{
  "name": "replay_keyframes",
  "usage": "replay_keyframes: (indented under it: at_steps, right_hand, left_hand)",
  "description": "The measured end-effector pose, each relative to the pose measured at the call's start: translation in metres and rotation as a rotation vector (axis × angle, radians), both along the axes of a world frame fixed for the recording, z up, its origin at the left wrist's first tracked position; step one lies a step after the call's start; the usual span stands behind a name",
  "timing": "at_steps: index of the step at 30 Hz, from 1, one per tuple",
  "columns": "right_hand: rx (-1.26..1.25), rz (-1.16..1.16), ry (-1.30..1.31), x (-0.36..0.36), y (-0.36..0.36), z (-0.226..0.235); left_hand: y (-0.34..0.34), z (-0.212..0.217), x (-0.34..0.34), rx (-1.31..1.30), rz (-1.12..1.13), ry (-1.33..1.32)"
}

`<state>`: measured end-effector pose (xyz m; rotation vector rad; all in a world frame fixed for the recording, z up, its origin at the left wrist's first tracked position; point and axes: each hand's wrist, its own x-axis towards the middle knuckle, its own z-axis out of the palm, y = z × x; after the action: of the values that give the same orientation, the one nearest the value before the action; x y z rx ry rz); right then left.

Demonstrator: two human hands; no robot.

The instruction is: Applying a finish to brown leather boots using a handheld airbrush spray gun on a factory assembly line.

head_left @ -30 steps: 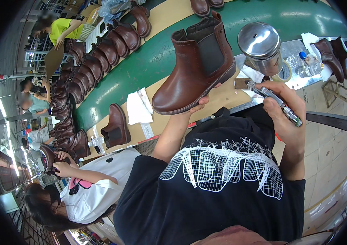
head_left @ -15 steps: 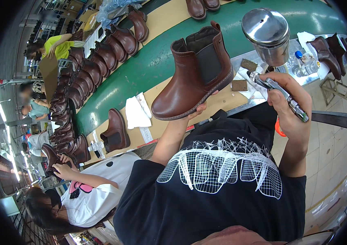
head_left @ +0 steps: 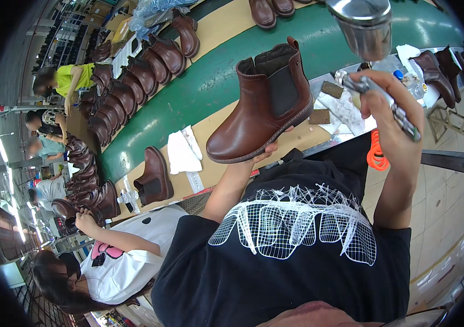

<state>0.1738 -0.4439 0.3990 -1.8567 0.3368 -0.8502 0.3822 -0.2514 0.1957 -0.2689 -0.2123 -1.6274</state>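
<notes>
A brown leather ankle boot [head_left: 245, 122] with a dark elastic side panel is held up in my left hand [head_left: 264, 155], its toe toward the lower left. My fingers support it under the sole, and most of that hand is hidden behind the boot. To the right, my right hand [head_left: 389, 103] grips a metal spray gun [head_left: 376, 90] topped by a shiny cup [head_left: 364, 32]. The cup runs past the upper edge of the view. The gun's front end points left toward the boot's heel side, with a gap between them.
Behind runs a green belt [head_left: 188, 87], lined with many brown boots [head_left: 150, 65]. On the near ledge lie a white cloth [head_left: 184, 150], a single boot [head_left: 154, 175] and brown blocks [head_left: 319, 116]. An orange coiled hose [head_left: 376, 152] hangs at right. A co-worker [head_left: 117, 256] sits at left.
My right hand and the spray gun have shifted slightly right, and the cup has risen. The boot has moved slightly right and turned a little. More of the orange hose shows.
</notes>
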Motion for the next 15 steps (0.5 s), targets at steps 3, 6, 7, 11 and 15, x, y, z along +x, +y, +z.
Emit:
replay_keyframes:
  at_steps: [3,6,7,11,15]
  right_hand:
    - [0.107,-0.037,0.014,0.009,-0.012,-0.008]
    - [0.102,-0.024,-0.023,0.008,-0.015,-0.012]
    - [0.048,0.009,-0.039,0.006,-0.013,-0.013]
    - [0.042,0.09,0.019,-0.001,-0.004,-0.015]
    - [0.044,0.067,0.02,0.0,0.003,-0.021]
  left_hand:
    - [-0.004,-0.001,0.001,-0.101,-0.034,0.041]
    - [-0.008,-0.003,0.003,-0.16,-0.049,0.047]
    - [-0.009,-0.004,0.004,-0.157,-0.046,0.048]
    - [-0.011,-0.011,0.008,-0.206,-0.113,0.121]
    - [-0.017,-0.013,0.018,-0.309,-0.166,0.038]
